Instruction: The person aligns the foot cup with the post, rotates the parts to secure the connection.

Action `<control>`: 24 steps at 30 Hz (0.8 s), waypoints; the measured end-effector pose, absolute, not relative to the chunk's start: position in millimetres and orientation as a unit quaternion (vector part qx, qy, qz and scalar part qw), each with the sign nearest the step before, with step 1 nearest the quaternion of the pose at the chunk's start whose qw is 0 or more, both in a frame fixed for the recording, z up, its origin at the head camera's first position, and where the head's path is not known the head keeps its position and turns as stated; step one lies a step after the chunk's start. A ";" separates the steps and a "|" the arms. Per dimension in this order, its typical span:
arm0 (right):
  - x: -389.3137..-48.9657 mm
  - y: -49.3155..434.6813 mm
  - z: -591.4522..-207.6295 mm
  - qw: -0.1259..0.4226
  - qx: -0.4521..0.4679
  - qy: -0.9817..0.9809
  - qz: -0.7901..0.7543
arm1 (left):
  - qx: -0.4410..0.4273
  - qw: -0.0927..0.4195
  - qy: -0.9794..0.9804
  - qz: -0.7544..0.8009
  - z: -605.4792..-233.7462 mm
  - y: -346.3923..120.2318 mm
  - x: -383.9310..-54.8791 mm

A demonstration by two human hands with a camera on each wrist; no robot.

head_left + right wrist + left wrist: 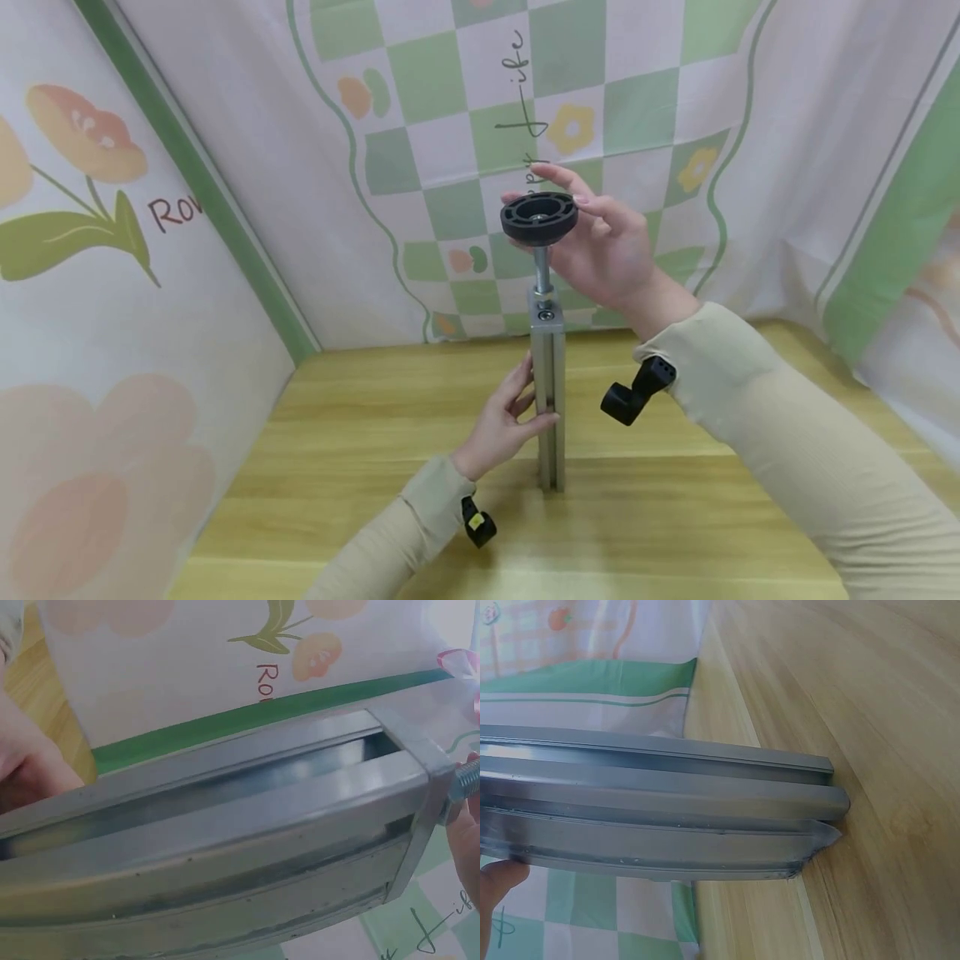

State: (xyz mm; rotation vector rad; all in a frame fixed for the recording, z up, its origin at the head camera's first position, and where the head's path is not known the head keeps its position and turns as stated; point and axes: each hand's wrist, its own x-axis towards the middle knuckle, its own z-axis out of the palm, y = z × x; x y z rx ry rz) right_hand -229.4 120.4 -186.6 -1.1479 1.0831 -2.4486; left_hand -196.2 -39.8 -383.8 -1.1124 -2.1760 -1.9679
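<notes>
An aluminium profile (557,375) with slotted sides stands upright on the wooden table. My left hand (495,429) grips its middle, thumb across the front and fingers behind. A metal end plate (546,321) caps the profile's top, with a threaded rod (542,268) rising from it. On the rod sits a round black levelling foot (517,223), flat side up. Around the foot's rim curl the fingers of my right hand (603,250), some hidden behind it. The left wrist view has the profile's lower end (810,802) near the tabletop; part of my left thumb (501,881) shows at its edge.
The wooden table (360,417) ends at a printed curtain (427,167) behind. Another printed curtain (97,333) hangs on the left, and a fabric one (892,275) on the right. Small black cameras are strapped to both wrists.
</notes>
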 end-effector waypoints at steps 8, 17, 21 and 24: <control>-229.5 119.9 -185.3 0.138 -0.406 0.336 -0.839 | -0.360 0.001 -0.690 -0.628 -384.6 -40.5 -197.2; -226.3 118.6 -185.8 0.128 -0.400 0.354 -0.836 | -0.362 0.005 -0.689 -0.627 -385.6 -40.9 -196.9; -226.9 117.3 -188.1 0.108 -0.404 0.363 -0.833 | -0.352 -0.004 -0.699 -0.622 -383.5 -40.7 -196.8; -227.8 117.2 -189.5 0.094 -0.412 0.368 -0.828 | -0.350 -0.004 -0.702 -0.620 -383.1 -40.4 -197.3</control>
